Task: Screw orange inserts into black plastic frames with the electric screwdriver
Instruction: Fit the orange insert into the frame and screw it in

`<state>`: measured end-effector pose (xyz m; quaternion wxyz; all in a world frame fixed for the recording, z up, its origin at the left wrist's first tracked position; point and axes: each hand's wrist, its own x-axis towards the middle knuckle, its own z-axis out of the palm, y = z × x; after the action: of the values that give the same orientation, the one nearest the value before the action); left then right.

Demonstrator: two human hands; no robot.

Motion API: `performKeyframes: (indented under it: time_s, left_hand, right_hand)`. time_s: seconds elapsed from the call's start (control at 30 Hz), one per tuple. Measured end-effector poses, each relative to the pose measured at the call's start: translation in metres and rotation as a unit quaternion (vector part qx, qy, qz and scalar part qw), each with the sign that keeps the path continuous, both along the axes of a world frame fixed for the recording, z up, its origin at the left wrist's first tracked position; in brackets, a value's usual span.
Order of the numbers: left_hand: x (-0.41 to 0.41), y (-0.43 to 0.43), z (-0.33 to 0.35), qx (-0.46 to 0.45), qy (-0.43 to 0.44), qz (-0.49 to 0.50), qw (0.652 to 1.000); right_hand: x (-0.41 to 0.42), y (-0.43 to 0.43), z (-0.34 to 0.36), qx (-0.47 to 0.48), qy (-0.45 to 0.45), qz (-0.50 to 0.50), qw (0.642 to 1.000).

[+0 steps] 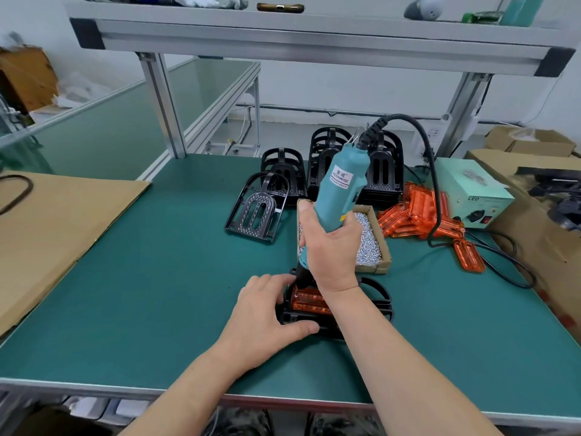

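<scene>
R hand (330,250): grip wrapped tight round the teal electric screwdriver (341,187), held near upright, nose down at the black plastic frame (377,297) close to the front edge of the green worktop (157,278). L hand (264,313): grip holds that frame's left side, thumb on its near rail. The translucent orange ribbed insert (309,302) sits in the frame, betw. both hands.

Risks, as I judge:
- Bit off-axis, so it slips out or strips the plastic.
- L fingers v. near the bit.
- Frame twists if the L grip slackens.
- Black cord (430,171) drags the loose orange inserts (408,209) toward the right edge.

Hidden: bit tip, screw & hole are behind R hand, so can't tell if a screw is seated. R forearm covers part of the frame.
</scene>
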<state>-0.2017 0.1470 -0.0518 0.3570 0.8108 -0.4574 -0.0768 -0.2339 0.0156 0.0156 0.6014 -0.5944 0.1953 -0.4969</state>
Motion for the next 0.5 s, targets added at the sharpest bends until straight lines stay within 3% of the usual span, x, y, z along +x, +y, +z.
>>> performKeyframes:
  time_s: [0.17,0.5]
  left_hand:
    - [-0.001,0.000,0.002,0.010,0.008,-0.005,1.000]
    - [-0.001,0.001,0.004,-0.005,0.014,-0.004,1.000]
  right_hand:
    - [-0.008,0.000,0.001,0.022,-0.019,0.006,1.000]
    - [-0.021,0.001,0.008,-0.038,-0.034,0.042,0.998]
